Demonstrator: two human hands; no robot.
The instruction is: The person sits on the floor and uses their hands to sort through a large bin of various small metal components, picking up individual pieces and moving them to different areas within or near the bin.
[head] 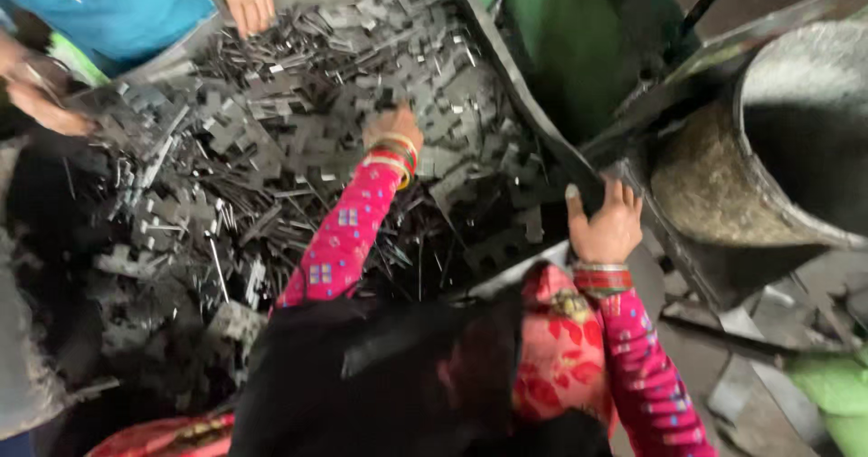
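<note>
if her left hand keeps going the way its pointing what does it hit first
The left hand points up the frame, away from the person, with its fingers already in the pile of dark metal stampings. Going straight on, it would most likely push into more of those pieces first; depth is hard to judge.

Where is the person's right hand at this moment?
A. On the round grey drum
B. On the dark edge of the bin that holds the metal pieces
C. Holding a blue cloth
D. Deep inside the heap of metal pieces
B: the right hand grips the dark bin edge, while the left hand reaches into the heap of metal pieces.
</note>
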